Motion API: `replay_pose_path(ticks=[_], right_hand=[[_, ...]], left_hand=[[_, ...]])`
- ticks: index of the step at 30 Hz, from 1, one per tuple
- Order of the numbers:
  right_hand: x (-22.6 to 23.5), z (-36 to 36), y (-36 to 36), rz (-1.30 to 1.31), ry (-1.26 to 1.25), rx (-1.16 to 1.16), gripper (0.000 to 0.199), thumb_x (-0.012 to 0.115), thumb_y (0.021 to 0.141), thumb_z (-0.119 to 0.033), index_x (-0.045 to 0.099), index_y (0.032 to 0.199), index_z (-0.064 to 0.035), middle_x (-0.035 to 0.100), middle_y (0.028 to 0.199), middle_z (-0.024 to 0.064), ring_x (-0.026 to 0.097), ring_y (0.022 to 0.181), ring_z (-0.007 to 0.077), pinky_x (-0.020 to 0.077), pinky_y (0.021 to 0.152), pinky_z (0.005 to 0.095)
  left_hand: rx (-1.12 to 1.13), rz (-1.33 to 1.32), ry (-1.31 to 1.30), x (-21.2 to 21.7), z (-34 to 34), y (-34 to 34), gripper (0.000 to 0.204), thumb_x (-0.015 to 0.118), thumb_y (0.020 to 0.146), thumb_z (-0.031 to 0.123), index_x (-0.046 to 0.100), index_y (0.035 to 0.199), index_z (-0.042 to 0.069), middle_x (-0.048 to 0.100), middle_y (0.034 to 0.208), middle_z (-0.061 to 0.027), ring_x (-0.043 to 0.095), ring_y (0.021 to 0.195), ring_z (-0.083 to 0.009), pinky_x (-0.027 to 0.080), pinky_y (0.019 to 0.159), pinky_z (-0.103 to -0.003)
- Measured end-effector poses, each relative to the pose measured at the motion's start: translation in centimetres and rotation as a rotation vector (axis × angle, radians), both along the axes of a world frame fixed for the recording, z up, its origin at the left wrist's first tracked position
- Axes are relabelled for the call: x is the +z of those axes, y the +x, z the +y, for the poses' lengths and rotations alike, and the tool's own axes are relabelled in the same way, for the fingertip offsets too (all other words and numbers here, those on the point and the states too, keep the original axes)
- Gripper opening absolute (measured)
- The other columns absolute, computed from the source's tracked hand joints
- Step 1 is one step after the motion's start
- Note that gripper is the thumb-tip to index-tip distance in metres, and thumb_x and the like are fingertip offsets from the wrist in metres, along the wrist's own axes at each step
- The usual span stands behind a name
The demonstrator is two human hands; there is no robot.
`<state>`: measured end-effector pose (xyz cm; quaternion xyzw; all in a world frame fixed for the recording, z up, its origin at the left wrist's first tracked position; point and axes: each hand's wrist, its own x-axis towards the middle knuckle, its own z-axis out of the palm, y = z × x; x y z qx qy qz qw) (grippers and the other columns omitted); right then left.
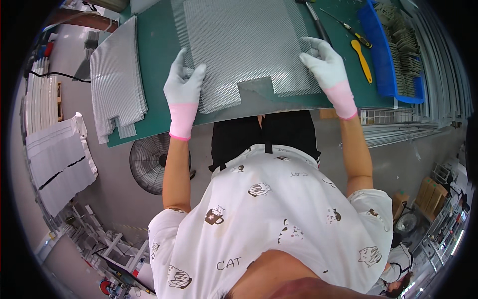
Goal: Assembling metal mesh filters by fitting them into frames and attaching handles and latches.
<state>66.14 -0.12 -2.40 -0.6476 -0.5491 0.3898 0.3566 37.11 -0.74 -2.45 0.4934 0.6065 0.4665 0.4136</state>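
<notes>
A grey metal mesh sheet (239,47) with a notch cut in its near edge lies flat on the green-topped table (158,60). Finer see-through mesh shows along both its sides. My left hand (185,85), in a white glove with a pink cuff, is at the sheet's left edge, thumb and forefinger apart. At the right edge is my right hand (326,66), gloved the same way, with its thumb and forefinger spread. Neither hand visibly pinches the mesh; whether the fingertips touch it I cannot tell.
A stack of mesh sheets (117,74) lies at the table's left. To the right are a hammer (318,24), a screwdriver (359,37), a yellow scraper-like tool (362,61) and a blue bin (383,65) of small metal pieces. A floor fan (149,164) stands below left.
</notes>
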Motion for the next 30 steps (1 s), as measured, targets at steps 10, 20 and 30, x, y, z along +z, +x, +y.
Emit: replay_pose_path(ticks=[10,20,30], right_hand=[[-2.1,0.8,-0.4,0.009,0.003,-0.013,0.045,0.065,0.082,-0.018,0.055,0.122,-0.0015,0.061,0.086,0.0061,0.057,0.080,0.0115,0.0468,0.076,0.0243],[-3.2,1.2,-1.8,-0.316,0.046,-0.028,0.045,0.066,0.077,-0.022,0.058,0.120,-0.0114,0.064,0.084,0.0104,0.063,0.077,0.0226,0.0490,0.074,0.0319],[0.3,2.0,-2.0,-0.995,0.097,0.127,0.043,0.067,0.077,-0.026,0.057,0.117,-0.0161,0.057,0.110,0.0147,0.056,0.098,0.0324,0.0475,0.078,0.0416]], left_hand=[[0.019,0.072,-0.075,-0.9,0.5,-0.1,0.060,0.068,0.084,0.012,0.041,0.136,0.000,0.050,0.067,0.0030,0.046,0.051,-0.0012,0.039,0.044,-0.017],[0.050,0.482,-0.073,-3.1,1.3,-0.7,0.060,0.072,0.078,0.021,0.050,0.131,0.006,0.049,0.067,-0.0044,0.047,0.059,-0.0125,0.046,0.062,-0.027],[-0.030,1.239,0.203,-0.8,2.4,0.2,0.064,0.069,0.077,0.031,0.045,0.134,0.016,0.046,0.130,-0.0149,0.042,0.119,-0.0390,0.036,0.097,-0.047]])
